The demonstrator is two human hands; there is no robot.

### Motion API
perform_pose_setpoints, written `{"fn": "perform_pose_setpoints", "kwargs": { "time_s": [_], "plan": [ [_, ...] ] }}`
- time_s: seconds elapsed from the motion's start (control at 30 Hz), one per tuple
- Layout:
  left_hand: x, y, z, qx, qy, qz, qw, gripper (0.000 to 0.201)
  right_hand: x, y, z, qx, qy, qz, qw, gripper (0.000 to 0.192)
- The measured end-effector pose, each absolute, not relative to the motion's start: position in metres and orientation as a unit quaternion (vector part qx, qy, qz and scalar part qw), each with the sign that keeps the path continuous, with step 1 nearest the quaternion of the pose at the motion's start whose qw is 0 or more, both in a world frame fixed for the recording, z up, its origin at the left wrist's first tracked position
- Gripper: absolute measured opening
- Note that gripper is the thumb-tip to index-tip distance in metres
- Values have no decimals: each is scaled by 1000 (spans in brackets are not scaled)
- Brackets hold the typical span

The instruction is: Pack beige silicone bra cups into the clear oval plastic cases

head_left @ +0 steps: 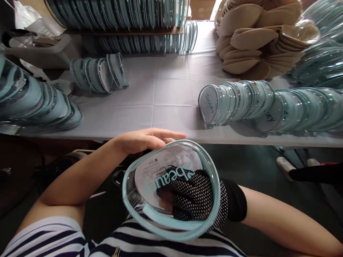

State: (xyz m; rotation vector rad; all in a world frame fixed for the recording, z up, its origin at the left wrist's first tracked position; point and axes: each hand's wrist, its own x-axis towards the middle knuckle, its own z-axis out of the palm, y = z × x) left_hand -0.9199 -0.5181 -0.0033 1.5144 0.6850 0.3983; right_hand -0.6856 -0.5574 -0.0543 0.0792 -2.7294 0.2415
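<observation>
A clear plastic pouch (160,223) with teal piping and teal "beauty" lettering is held up in front of my striped shirt. My left hand (142,140) is bare and lies at the pouch's far edge, its fingers stretched out and the thumb near the rim. In a black mesh glove, my right hand (191,192) shows through the clear front panel with bent fingers, gripping the pouch; whether it is inside or behind it I cannot fully tell. Beyond the glove, a pale printed sheet (146,171) is visible through the plastic.
On the grey-white table (171,89) stand rows of similar pouches at right (241,100) and left (40,103), with a smaller group (99,73) behind. Beige pad stacks (254,39) are at the back right. A loaded rack (120,31) and grey bin (45,53) stand behind. Another person's shoe (285,167) shows below.
</observation>
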Motion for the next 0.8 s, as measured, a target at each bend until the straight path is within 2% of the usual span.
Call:
{"fn": "perform_pose_setpoints", "kwargs": {
  "time_s": [0.13,0.33,0.4,0.47,0.5,0.57,0.63,0.7,0.73,0.8],
  "plan": [
    [-921,-517,-15,650,290,189,676,78,-685,-547,-45,10,-952,48,303,29],
    [-934,-507,-18,710,243,138,646,95,-688,-545,-56,32,-956,93,275,36],
    [-934,-504,-19,726,259,135,622,90,-692,-545,-55,46,-956,97,271,36],
    [-935,-500,-26,707,313,160,613,67,-695,-544,-50,42,-952,111,282,35],
    [-937,-498,-33,681,356,200,608,56,-695,-542,-46,20,-947,130,293,33],
    [-941,-494,-50,598,444,353,566,50,-696,-533,-38,-61,-932,167,316,32],
    [-944,-491,-68,501,480,553,461,52,-699,-515,-33,-181,-900,197,344,34],
    [-940,-491,-83,466,457,677,341,55,-705,-489,-31,-298,-829,269,391,41],
    [-935,-492,-88,489,446,689,296,61,-710,-473,-31,-341,-775,335,413,38],
    [-920,-493,-95,593,450,625,235,81,-719,-441,-32,-385,-644,500,433,28]
  ]
}}
